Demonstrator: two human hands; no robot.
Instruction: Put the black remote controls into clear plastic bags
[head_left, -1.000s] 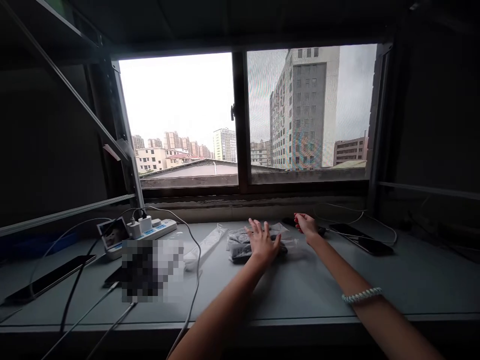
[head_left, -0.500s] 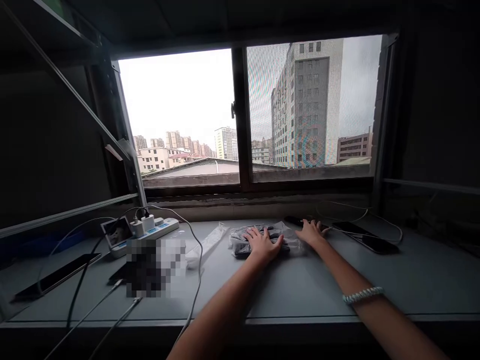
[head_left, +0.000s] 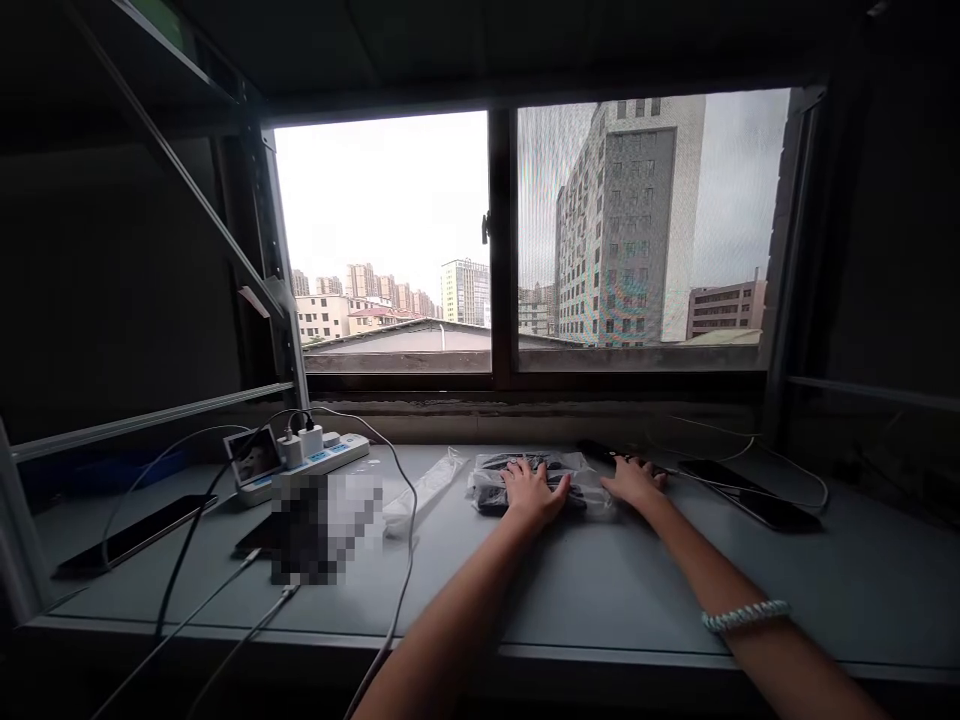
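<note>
My left hand (head_left: 531, 492) lies palm down, fingers spread, on a clear plastic bag (head_left: 491, 470) with dark contents. What the dark contents are I cannot make out. At the bag's right end is my right hand (head_left: 634, 482), its fingers apart and pointing away from me. It seems to touch the bag's loose plastic edge. Just beyond its fingertips lies a slim black object (head_left: 595, 450), partly hidden. Left of the bag, a long piece of whitish translucent wrapping (head_left: 424, 492) rests on the desk.
On the left stand a white power strip (head_left: 341, 455) with plugs and a small screen (head_left: 251, 457). A dark phone (head_left: 139, 535) and a blurred-out item (head_left: 319, 530) lie nearby, with cables crossing the desk (head_left: 592, 600). Another black phone (head_left: 754, 497) with a cable lies right.
The whole view has shifted, so things appear further right and slightly lower. Both hands stay at the bag with fingers spread. The bag looks a little flatter under my left hand.
</note>
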